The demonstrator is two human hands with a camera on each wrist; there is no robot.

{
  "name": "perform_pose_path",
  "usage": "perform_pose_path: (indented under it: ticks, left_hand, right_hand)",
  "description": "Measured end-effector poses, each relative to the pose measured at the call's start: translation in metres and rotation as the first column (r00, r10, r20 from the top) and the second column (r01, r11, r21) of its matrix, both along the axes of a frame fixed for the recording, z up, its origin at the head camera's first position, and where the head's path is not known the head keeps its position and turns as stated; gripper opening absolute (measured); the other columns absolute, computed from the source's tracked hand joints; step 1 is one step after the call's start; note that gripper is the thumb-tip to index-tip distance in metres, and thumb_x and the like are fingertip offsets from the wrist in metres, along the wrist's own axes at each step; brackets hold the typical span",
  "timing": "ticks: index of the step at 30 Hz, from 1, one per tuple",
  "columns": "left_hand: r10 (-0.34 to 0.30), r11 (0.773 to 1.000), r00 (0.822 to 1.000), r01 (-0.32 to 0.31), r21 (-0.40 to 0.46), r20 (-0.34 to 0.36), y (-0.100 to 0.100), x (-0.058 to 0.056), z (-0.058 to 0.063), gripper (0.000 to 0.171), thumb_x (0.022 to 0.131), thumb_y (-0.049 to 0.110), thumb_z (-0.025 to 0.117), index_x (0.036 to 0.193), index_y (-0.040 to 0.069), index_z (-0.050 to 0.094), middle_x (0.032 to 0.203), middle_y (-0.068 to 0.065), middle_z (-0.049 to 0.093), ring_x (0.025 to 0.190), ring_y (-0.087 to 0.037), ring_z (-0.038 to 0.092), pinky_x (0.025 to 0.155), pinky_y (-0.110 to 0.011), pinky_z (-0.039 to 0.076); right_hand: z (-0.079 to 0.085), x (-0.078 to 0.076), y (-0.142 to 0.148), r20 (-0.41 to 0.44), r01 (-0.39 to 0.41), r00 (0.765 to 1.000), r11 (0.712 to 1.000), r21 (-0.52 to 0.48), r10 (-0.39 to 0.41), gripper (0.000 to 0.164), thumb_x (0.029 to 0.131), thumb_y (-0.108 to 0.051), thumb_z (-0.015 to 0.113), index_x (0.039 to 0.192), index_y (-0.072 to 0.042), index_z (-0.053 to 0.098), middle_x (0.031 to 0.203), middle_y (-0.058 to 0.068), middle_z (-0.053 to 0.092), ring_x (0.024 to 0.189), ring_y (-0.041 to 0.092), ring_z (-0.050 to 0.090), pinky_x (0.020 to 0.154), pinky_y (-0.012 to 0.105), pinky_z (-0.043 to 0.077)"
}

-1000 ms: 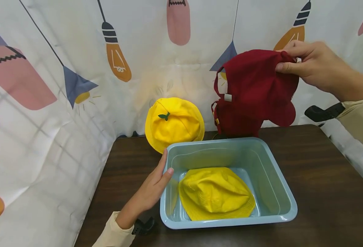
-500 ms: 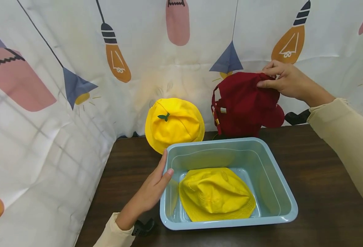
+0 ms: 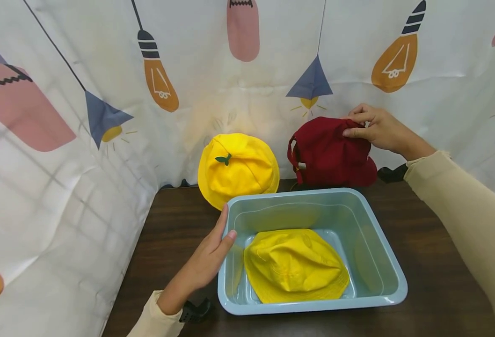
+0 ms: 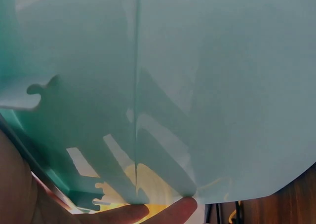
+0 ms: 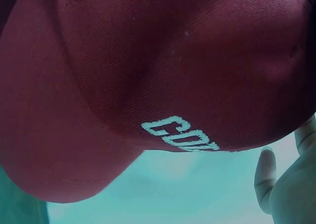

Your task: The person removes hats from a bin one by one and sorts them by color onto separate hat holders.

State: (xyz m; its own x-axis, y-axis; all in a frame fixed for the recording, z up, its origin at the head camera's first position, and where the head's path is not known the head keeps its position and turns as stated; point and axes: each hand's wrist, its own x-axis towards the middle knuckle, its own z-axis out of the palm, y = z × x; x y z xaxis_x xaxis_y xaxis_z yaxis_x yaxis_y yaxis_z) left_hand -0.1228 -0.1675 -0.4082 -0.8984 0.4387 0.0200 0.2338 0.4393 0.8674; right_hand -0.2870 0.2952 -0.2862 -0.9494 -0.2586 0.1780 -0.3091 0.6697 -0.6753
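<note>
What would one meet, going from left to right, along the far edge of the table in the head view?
Yellow hat with green leaf → red cap → right hand, which pinches that cap.

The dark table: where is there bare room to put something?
The table is bare between the blue tub and the right sleeve, also left of the left hand. Crowded: behind the tub, with a yellow hat and the red cap that the right hand pinches.

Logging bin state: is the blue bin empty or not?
Not empty: in the head view, a yellow hat lies inside the blue bin.
</note>
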Motion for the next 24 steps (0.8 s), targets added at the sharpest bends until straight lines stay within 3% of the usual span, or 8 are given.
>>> perform_pose_path:
  ticks: [13, 19, 24]
  left_hand:
    - [0.0, 1.0, 1.0, 0.0, 0.005, 0.012, 0.001, 0.0, 0.001, 0.07, 0.111, 0.035, 0.04, 0.166, 0.022, -0.003, 0.172, 0.008, 0.0, 0.157, -0.026, 0.019, 0.122, -0.058, 0.025]
    - [-0.007, 1.0, 1.0, 0.007, 0.005, 0.0, 0.0, -0.001, 0.002, 0.071, 0.111, 0.037, 0.039, 0.166, 0.021, -0.003, 0.173, 0.006, -0.001, 0.157, -0.024, 0.018, 0.122, -0.057, 0.023]
    - [-0.005, 1.0, 1.0, 0.005, -0.003, -0.006, -0.001, -0.001, 0.002, 0.071, 0.111, 0.04, 0.039, 0.166, 0.021, -0.003, 0.173, 0.005, 0.0, 0.157, -0.026, 0.019, 0.122, -0.058, 0.024]
  right_hand:
    - [-0.015, 0.006, 0.004, 0.071, 0.017, 0.997, 1.0, 0.025, -0.019, 0.047, 0.098, -0.033, 0.069, 0.137, -0.006, 0.065, 0.121, 0.001, 0.049, 0.11, 0.016, 0.045, 0.076, 0.015, 0.048]
    - [-0.022, 0.006, 0.012, 0.154, -0.013, 0.988, 0.999, 0.047, 0.005, 0.05, 0.102, -0.035, 0.061, 0.147, -0.013, 0.056, 0.126, 0.003, 0.049, 0.114, 0.019, 0.042, 0.08, 0.02, 0.048]
    - [-0.031, 0.006, 0.017, 0.205, -0.056, 0.977, 0.998, -0.005, 0.056, 0.056, 0.105, -0.034, 0.055, 0.158, -0.023, 0.04, 0.138, 0.004, 0.045, 0.12, 0.023, 0.04, 0.083, 0.022, 0.052]
